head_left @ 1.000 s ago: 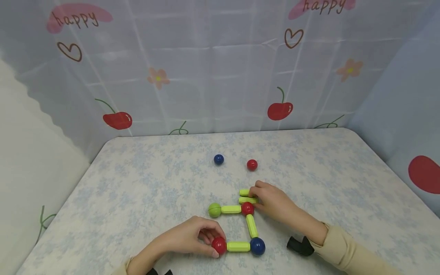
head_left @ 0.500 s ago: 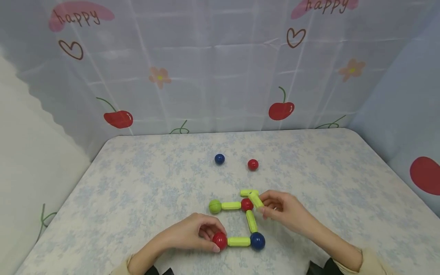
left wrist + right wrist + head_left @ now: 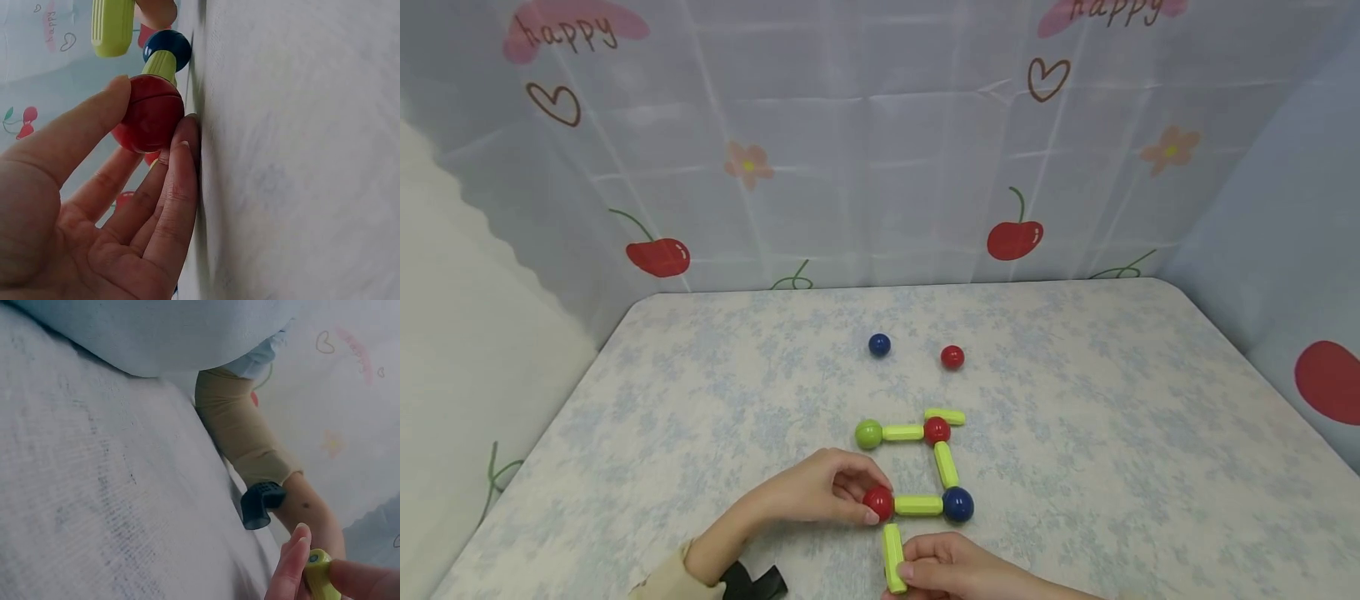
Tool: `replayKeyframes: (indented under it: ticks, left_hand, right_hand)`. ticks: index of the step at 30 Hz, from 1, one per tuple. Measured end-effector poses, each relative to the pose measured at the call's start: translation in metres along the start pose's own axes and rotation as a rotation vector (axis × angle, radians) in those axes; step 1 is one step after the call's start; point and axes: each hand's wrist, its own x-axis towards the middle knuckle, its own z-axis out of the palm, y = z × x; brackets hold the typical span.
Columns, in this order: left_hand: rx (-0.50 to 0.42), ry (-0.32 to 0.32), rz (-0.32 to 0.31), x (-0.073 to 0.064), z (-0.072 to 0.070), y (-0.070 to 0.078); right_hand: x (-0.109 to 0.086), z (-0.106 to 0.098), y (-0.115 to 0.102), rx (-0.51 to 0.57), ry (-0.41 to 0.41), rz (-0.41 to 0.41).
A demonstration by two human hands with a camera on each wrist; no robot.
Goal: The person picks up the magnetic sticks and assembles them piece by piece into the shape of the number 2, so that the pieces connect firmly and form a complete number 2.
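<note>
My left hand [image 3: 823, 492] pinches a red ball [image 3: 878, 503] between thumb and fingers at the near left end of a ball-and-rod chain. From that ball a yellow-green rod [image 3: 918, 506] runs to a large blue ball [image 3: 957, 504]. Another rod [image 3: 946, 465] leads back to a second red ball [image 3: 936, 430], then a rod [image 3: 902, 432] to a green ball [image 3: 868, 433]. In my right hand [image 3: 958, 568] a loose yellow-green rod [image 3: 892, 558] is pinched, its far end just short of the held red ball. The right wrist view shows that rod's end [image 3: 317, 557] between thumb and fingers.
One more rod [image 3: 946, 416] lies just behind the second red ball. Farther back sit a small blue ball [image 3: 879, 345] and a small red ball [image 3: 952, 357], apart from each other. A printed curtain [image 3: 865, 192] stands behind the patterned table [image 3: 737, 358].
My right hand has picked a rod from the two behind the chain and brought it toward me, left to the held red ball. My left hand keeps its hold.
</note>
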Motion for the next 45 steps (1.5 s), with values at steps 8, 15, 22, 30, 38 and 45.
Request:
replayKeyframes:
  ticks: [8,15,22,30,38,45]
  left_hand:
    - [-0.01,0.053,-0.03,0.002,-0.004,-0.001]
    - [-0.051,0.066,-0.027,0.002,-0.009,-0.006]
    - [-0.128,0.057,-0.05,0.003,-0.012,-0.011]
    - [-0.205,0.052,-0.04,0.004,-0.013,-0.013]
    - [-0.31,0.074,-0.09,0.004,-0.013,-0.016]
    - [-0.334,0.093,-0.112,0.003,-0.013,-0.017]
  right_hand:
    - [0.014,-0.001,0.001,0.006,0.003,-0.045]
    - [0.021,-0.001,-0.002,0.051,-0.015,-0.039]
    - [0.025,0.002,-0.006,0.069,0.012,-0.054]
    - [0.027,0.003,-0.008,0.079,0.022,-0.059]
    - [0.009,-0.009,-0.017,-0.09,-0.075,0.018]
    - [-0.01,-0.04,-0.059,-0.376,0.002,-0.2]
